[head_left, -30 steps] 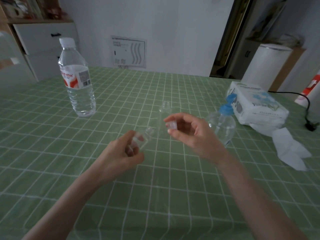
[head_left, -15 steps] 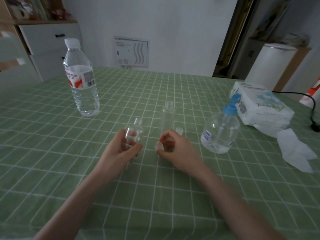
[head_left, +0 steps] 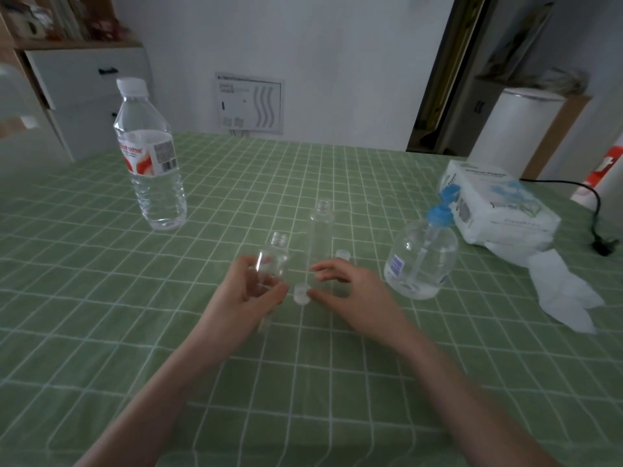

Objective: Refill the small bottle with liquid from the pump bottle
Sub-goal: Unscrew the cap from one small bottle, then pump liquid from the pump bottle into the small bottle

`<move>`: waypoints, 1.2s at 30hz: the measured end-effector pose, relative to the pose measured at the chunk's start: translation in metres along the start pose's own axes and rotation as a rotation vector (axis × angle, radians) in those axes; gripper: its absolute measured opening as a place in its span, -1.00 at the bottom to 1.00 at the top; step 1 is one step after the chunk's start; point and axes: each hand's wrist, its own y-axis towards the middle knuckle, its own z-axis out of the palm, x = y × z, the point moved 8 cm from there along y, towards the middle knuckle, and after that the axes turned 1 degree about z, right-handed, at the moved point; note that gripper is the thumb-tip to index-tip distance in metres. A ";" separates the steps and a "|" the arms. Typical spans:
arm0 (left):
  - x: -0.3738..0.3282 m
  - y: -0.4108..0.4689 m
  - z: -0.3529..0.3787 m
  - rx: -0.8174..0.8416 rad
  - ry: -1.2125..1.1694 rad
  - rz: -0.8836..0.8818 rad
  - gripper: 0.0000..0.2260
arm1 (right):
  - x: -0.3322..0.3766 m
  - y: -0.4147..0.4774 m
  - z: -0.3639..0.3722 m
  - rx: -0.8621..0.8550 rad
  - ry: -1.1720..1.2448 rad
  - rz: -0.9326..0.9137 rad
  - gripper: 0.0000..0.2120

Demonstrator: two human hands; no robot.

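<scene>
The left hand [head_left: 249, 296] curls its fingers and thumb round the lower body of the small bottle [head_left: 274, 261], a clear one held upright just above the desk [head_left: 101, 298], its threaded neck uncapped. The right hand [head_left: 352, 294] hovers low beside it, palm down, fingers loosely spread and holding nothing. Its thumb tip lies just beside a small white cap [head_left: 301, 294] that rests on the desk between the two hands; whether the thumb touches the cap cannot be told.

Just behind the right hand's fingers stands a taller slim clear bottle [head_left: 322, 230], also uncapped, with a second white cap [head_left: 343, 253] at its foot. The pump bottle [head_left: 421, 261], round, clear and topped with a blue pump, stands to the right of the right hand, near it but apart. Behind it lies a white tissue pack [head_left: 499, 207], with a loose tissue [head_left: 563, 291] spilling from it toward the near edge. A capped water bottle [head_left: 150, 163] stands well apart at the far left.

A green checked cloth covers the desk. Beyond it are a pale wall with a white panel [head_left: 249, 102], a drawer cabinet [head_left: 84, 82] on the left and a white cylindrical bin [head_left: 515, 129] on the right. A black cable [head_left: 596, 214] runs across the far right corner, and a red-and-white object [head_left: 606, 173] is cut off by the frame edge.
</scene>
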 end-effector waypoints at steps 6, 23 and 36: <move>-0.017 0.005 0.042 0.059 -0.065 0.056 -0.69 | -0.010 -0.019 -0.046 -0.145 0.072 -0.003 -0.84; -0.062 0.052 0.154 0.243 0.053 0.079 -0.83 | -0.053 -0.040 -0.183 -0.613 0.193 0.119 -0.71; -0.069 0.057 0.150 0.292 -0.046 0.077 -0.84 | -0.038 0.060 -0.199 -0.347 0.211 0.323 -0.80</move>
